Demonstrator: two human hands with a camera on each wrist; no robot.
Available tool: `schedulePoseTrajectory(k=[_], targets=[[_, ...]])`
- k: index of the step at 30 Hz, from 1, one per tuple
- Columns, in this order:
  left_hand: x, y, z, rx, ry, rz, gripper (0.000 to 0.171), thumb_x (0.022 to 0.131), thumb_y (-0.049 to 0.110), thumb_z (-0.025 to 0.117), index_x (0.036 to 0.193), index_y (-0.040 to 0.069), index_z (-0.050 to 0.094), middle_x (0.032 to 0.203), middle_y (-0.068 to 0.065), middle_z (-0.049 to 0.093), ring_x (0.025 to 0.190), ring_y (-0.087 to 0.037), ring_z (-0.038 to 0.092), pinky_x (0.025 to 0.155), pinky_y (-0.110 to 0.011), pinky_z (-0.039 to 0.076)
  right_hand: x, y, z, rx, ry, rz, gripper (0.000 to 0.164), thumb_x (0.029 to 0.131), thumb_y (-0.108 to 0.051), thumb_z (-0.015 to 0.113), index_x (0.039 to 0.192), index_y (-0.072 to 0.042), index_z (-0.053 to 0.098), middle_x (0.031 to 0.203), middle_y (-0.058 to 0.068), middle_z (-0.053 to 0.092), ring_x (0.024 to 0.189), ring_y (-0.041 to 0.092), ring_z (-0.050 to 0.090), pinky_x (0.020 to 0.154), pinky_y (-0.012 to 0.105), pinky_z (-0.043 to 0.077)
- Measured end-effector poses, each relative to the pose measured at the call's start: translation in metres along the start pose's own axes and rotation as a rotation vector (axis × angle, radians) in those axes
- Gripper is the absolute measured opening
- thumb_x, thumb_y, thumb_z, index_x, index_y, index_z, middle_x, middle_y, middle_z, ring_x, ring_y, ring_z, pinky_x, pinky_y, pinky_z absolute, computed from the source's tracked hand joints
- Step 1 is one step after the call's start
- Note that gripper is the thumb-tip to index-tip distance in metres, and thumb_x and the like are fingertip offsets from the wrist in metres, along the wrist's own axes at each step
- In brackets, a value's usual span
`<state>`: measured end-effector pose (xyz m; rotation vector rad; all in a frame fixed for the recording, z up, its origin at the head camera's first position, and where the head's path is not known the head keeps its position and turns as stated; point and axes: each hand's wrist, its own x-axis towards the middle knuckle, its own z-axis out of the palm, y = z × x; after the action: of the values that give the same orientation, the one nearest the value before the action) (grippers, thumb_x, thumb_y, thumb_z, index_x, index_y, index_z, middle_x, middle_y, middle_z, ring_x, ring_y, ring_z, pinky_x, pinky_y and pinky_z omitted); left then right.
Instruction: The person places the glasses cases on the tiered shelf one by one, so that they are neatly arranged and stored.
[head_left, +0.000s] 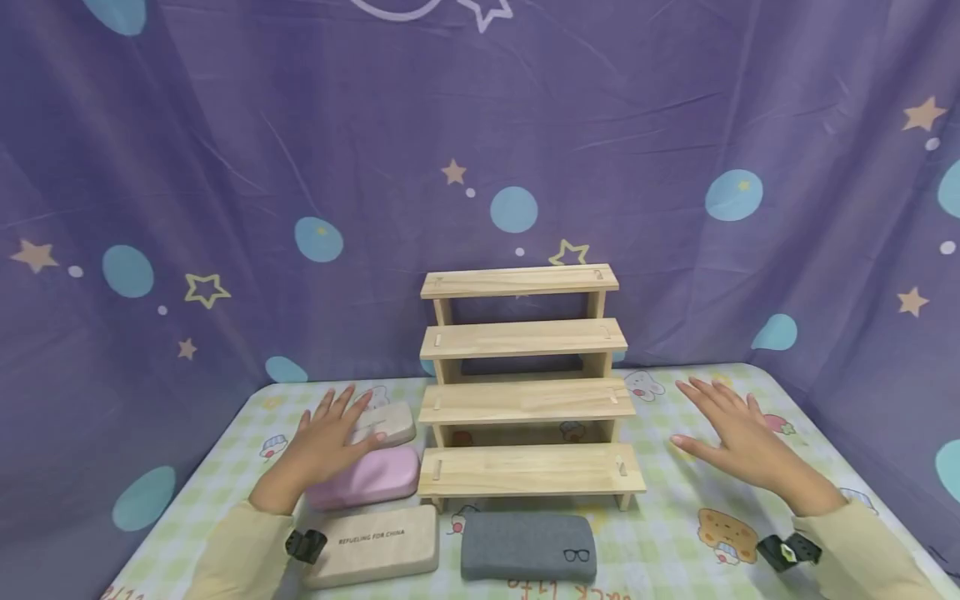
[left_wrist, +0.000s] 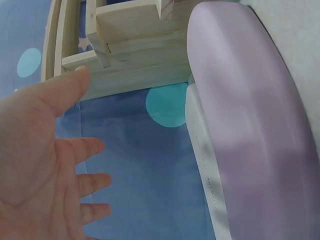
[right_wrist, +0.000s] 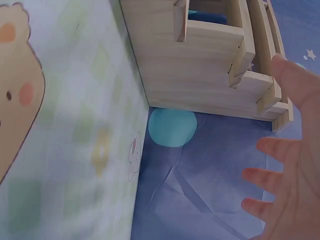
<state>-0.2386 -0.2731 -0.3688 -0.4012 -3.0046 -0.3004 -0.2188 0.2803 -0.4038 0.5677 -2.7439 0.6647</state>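
My left hand (head_left: 327, 442), fingers spread, hovers above a pink glasses case (head_left: 375, 479) and a small off-white case (head_left: 396, 423) behind it. It holds nothing; in the left wrist view the pink case lies apart from the fingers. Nearer me on the left is a beige case (head_left: 382, 546) lettered "REFUELING FOR CHINA". A grey glasses case (head_left: 528, 542) with a glasses print lies at the front middle. Right of a stepped wooden rack (head_left: 525, 404), my right hand (head_left: 738, 437) is held over the cloth with spread fingers and nothing in it.
The four-sided table wears a checked cloth (head_left: 652, 500) with cartoon prints. Behind it hangs a purple curtain (head_left: 600, 150) with stars and blue dots, close to the rack's back. Black wrist devices (head_left: 306, 546) sit on both sleeves.
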Motion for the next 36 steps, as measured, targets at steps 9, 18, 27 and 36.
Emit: schedulePoseTrajectory(k=[9, 18, 27, 36], targets=[[-0.002, -0.007, -0.001, -0.11, 0.017, 0.098, 0.074, 0.091, 0.049, 0.054, 0.148, 0.007, 0.03, 0.15, -0.026, 0.025, 0.134, -0.052, 0.019, 0.099, -0.071, 0.018, 0.009, -0.006, 0.004, 0.074, 0.066, -0.131, 0.069, 0.085, -0.03, 0.068, 0.142, -0.005, 0.038, 0.139, 0.026, 0.041, 0.125, 0.049, 0.034, 0.097, 0.07, 0.016], [-0.006, -0.017, -0.002, -0.213, 0.068, 0.187, 0.069, 0.091, 0.038, 0.06, 0.145, 0.003, 0.034, 0.144, -0.026, 0.034, 0.129, -0.049, 0.031, 0.097, -0.066, 0.029, 0.023, -0.007, 0.012, 0.206, 0.059, -0.119, 0.064, 0.087, -0.023, 0.067, 0.14, -0.001, 0.039, 0.138, 0.025, 0.042, 0.125, 0.046, 0.036, 0.094, 0.064, 0.031], [-0.005, -0.034, -0.005, -0.345, 0.053, 0.2, 0.056, 0.093, 0.028, 0.059, 0.141, 0.004, 0.041, 0.14, -0.023, 0.042, 0.128, -0.046, 0.037, 0.094, -0.062, 0.035, 0.041, -0.011, 0.026, 0.331, 0.068, -0.137, 0.056, 0.088, -0.015, 0.067, 0.137, 0.001, 0.044, 0.136, 0.019, 0.047, 0.124, 0.036, 0.043, 0.103, 0.044, 0.035], [-0.002, -0.058, 0.003, -0.437, 0.074, 0.166, 0.047, 0.095, 0.024, 0.056, 0.136, 0.002, 0.047, 0.136, -0.02, 0.049, 0.125, -0.041, 0.043, 0.092, -0.061, 0.037, 0.057, -0.018, 0.039, 0.556, 0.081, -0.089, 0.048, 0.088, -0.01, 0.065, 0.133, -0.001, 0.05, 0.132, 0.019, 0.052, 0.116, -0.008, 0.042, 0.095, 0.005, 0.029]])
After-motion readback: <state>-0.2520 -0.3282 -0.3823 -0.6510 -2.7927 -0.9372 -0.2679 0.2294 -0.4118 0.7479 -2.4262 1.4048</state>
